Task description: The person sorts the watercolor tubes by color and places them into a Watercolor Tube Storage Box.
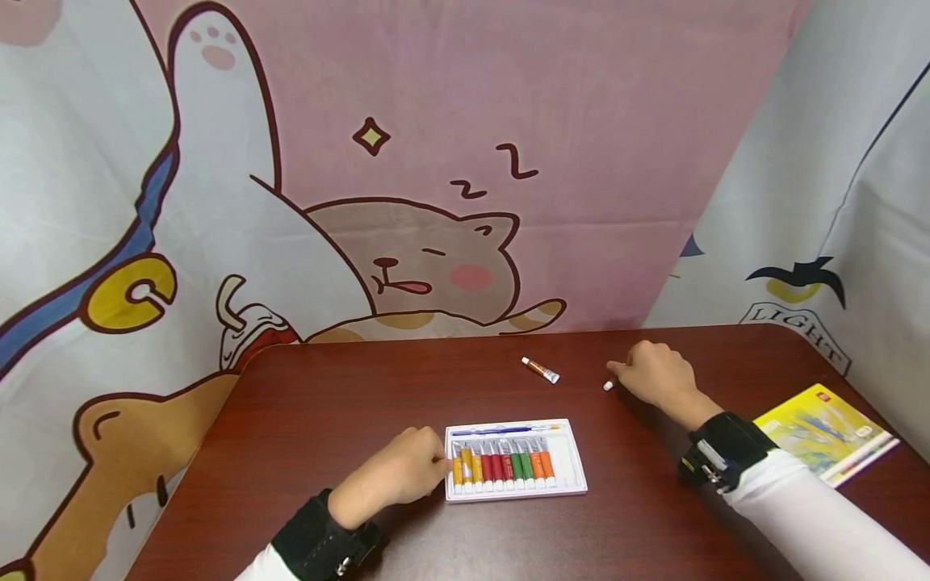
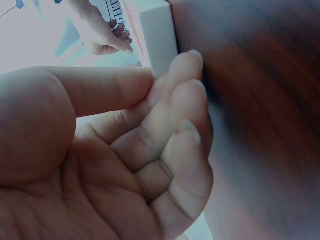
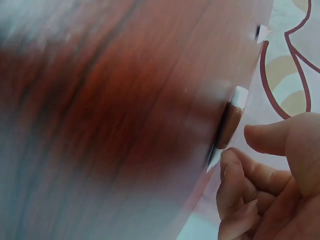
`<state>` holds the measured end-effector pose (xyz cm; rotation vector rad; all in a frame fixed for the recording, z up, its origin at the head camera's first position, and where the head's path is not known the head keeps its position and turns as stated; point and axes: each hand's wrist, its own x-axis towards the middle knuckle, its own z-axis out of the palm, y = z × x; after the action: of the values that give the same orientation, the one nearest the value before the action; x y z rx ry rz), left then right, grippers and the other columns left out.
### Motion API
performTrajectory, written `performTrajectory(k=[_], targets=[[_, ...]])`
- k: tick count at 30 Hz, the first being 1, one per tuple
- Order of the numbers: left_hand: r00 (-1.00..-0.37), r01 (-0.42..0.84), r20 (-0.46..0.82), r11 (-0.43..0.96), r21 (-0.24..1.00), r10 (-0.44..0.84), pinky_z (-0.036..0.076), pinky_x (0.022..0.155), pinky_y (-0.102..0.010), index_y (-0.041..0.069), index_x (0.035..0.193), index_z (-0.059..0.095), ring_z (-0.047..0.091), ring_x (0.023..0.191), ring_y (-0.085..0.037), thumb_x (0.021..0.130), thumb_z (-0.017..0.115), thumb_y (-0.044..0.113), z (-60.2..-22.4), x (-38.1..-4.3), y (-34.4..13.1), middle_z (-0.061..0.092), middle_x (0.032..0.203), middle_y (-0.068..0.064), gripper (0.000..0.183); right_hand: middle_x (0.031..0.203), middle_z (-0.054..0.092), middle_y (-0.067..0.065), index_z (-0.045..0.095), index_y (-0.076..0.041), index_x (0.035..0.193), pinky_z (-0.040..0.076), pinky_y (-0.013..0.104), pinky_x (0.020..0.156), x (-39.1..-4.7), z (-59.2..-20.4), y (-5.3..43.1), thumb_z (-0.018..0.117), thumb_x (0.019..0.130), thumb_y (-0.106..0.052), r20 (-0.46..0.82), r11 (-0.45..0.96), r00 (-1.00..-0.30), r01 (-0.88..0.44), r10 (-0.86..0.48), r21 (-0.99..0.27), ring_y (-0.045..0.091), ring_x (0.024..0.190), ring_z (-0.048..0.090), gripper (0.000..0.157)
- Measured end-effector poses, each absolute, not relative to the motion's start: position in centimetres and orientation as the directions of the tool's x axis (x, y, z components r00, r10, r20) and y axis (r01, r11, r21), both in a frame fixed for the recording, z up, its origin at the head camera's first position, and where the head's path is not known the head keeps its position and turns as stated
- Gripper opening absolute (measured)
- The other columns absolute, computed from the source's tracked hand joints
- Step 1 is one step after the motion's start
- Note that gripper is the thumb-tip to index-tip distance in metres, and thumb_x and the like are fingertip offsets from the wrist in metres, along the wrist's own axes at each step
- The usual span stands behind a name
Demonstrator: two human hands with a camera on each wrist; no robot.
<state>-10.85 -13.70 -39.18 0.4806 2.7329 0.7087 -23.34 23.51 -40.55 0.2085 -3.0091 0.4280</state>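
A white plastic tray (image 1: 574, 468) holds a row of paint tubes (image 1: 507, 466) in yellow, red, green and orange, with a blue paintbrush (image 1: 494, 432) along its far side. My left hand (image 1: 407, 468) pinches the tray's left edge; the left wrist view shows thumb and curled fingers at its white corner (image 2: 159, 37). Farther off, my right hand (image 1: 661, 379) reaches over a brown paint tube (image 3: 231, 125) with a white cap. Its fingertips are right at the tube's flat end, the thumb held apart from the index finger. The tube lies on the table.
Another brown paint tube (image 1: 541, 369) lies near the table's back edge, left of my right hand. A yellow booklet (image 1: 821, 428) sits at the far right, beside my right forearm. A cartoon-printed cloth (image 1: 581, 161) hangs behind the brown wooden table (image 1: 327, 387).
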Motion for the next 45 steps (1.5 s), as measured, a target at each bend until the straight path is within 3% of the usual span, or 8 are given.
performTrajectory(k=[6, 18, 23, 30, 45], targets=[[-0.904, 0.251, -0.179, 0.82, 0.514, 0.388, 0.034, 0.04, -0.022, 0.019, 0.052, 0.06, 0.043, 0.041, -0.007, 0.091, 0.059, 0.021, -39.4, -10.9, -13.7, 0.049, 0.043, 0.009, 0.039, 0.048, 0.044, 0.001, 0.053, -0.013, 0.048, 0.031, 0.031, 0.038, -23.2, -40.2, 22.9, 0.07, 0.079, -0.034, 0.04, 0.944, -0.995, -0.095, -0.086, -0.315, 0.019, 0.047, 0.042, 0.041], [-0.904, 0.251, -0.175, 0.818, 0.518, 0.389, 0.033, 0.04, -0.023, 0.018, 0.053, 0.06, 0.042, 0.041, -0.007, 0.091, 0.06, 0.02, -39.2, -10.8, -13.9, 0.045, 0.044, 0.01, 0.038, 0.049, 0.046, 0.0, 0.053, -0.011, 0.053, 0.031, 0.026, 0.039, -22.8, -39.5, 22.1, 0.065, 0.081, -0.016, -0.087, 0.935, -0.982, -0.13, -0.168, -0.33, 0.014, 0.044, 0.043, 0.031], [-0.905, 0.235, -0.188, 0.818, 0.525, 0.381, 0.033, 0.04, -0.022, 0.018, 0.053, 0.06, 0.042, 0.041, -0.007, 0.091, 0.06, 0.021, -39.2, -10.8, -13.9, 0.046, 0.044, 0.009, 0.038, 0.048, 0.045, 0.0, 0.054, -0.01, 0.054, 0.031, 0.026, 0.039, -22.5, -39.5, 22.1, 0.066, 0.078, -0.017, -0.117, 0.931, -0.979, -0.116, -0.166, -0.347, 0.013, 0.043, 0.044, 0.028], [-0.905, 0.247, -0.179, 0.819, 0.519, 0.387, 0.036, 0.042, -0.024, 0.02, 0.055, 0.062, 0.045, 0.042, -0.008, 0.091, 0.06, 0.02, -39.2, -10.8, -13.9, 0.05, 0.044, 0.009, 0.036, 0.044, 0.044, -0.004, 0.054, -0.011, 0.049, 0.027, 0.025, 0.038, -21.8, -39.8, 22.0, 0.065, 0.079, -0.021, -0.029, 0.894, -0.985, -0.144, -0.172, -0.423, 0.011, 0.041, 0.041, 0.034], [-0.905, 0.231, -0.197, 0.822, 0.52, 0.378, 0.035, 0.041, -0.024, 0.019, 0.057, 0.063, 0.045, 0.042, -0.008, 0.091, 0.06, 0.02, -39.2, -10.9, -13.8, 0.051, 0.045, 0.007, 0.034, 0.054, 0.054, -0.002, 0.063, -0.012, 0.065, 0.034, 0.027, 0.042, -17.4, -38.0, 18.5, 0.067, 0.076, -0.018, 0.085, 0.774, -0.974, -0.217, -0.208, -0.595, 0.012, 0.048, 0.043, 0.013]])
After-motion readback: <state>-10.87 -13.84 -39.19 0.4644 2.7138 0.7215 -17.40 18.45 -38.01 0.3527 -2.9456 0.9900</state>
